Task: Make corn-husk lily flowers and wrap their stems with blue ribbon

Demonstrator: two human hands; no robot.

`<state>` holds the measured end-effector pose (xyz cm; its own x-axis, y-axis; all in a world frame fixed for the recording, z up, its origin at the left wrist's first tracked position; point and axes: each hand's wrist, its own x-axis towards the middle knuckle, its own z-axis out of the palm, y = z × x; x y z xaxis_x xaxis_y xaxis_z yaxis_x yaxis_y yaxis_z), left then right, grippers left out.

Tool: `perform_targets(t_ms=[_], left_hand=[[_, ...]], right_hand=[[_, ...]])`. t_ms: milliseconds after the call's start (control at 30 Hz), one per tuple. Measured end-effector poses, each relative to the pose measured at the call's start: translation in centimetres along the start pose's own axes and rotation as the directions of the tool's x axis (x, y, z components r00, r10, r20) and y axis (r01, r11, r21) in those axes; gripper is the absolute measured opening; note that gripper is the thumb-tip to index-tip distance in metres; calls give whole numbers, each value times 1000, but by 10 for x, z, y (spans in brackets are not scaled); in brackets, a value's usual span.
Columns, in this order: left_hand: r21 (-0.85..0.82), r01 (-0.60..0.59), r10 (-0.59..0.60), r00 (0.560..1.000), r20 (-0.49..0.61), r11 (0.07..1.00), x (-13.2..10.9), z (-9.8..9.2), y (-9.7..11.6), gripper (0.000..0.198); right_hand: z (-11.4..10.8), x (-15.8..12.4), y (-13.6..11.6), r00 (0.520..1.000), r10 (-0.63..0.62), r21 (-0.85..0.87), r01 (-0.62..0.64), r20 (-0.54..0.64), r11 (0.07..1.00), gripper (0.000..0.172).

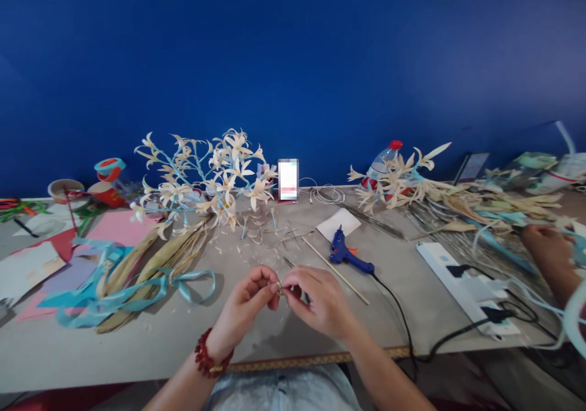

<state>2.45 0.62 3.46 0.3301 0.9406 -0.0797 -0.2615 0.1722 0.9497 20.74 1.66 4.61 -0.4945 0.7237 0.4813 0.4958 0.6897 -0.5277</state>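
My left hand [249, 301], with a red bead bracelet at the wrist, pinches a small pale piece [279, 287] near the table's front edge. From the other side my right hand [320, 298] closes its fingertips on the same piece; the hands almost touch. What exactly the piece is cannot be made out. Beyond the hands, small pale scraps [256, 234] lie scattered. A thin wooden stick [336, 270] and a blue glue gun [348, 253] lie to the right. Dried husks [158, 264] with a light blue ribbon [196, 286] rest on the left.
Cream flowers [229, 173] on blue stems stand behind, with more flowers [403, 182] at right. A white power strip [462, 289] with cables lies at right, near another person's hand [547, 249]. Coloured paper [121, 228] lies left. A lit phone [288, 179] stands at the wall.
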Motion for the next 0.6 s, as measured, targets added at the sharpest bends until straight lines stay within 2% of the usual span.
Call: perform_targets(t_ms=[100, 200, 433, 600], left_hand=[[-65, 16, -15, 1000, 19, 998, -1, 0, 0, 13], [-132, 45, -41, 998, 38, 990, -1, 1, 3, 13], [-237, 119, -108, 992, 60, 964, -1, 2, 6, 13], [-258, 126, -112, 991, 70, 958, -2, 1, 3, 12]], right_hand=[[0, 0, 4, 996, -75, 37, 77, -46, 996, 17], [0, 1, 7, 988, -152, 47, 153, -37, 987, 20], [8, 0, 13, 977, -155, 120, 174, -147, 977, 18], [9, -1, 16, 976, -182, 114, 195, -121, 974, 19]])
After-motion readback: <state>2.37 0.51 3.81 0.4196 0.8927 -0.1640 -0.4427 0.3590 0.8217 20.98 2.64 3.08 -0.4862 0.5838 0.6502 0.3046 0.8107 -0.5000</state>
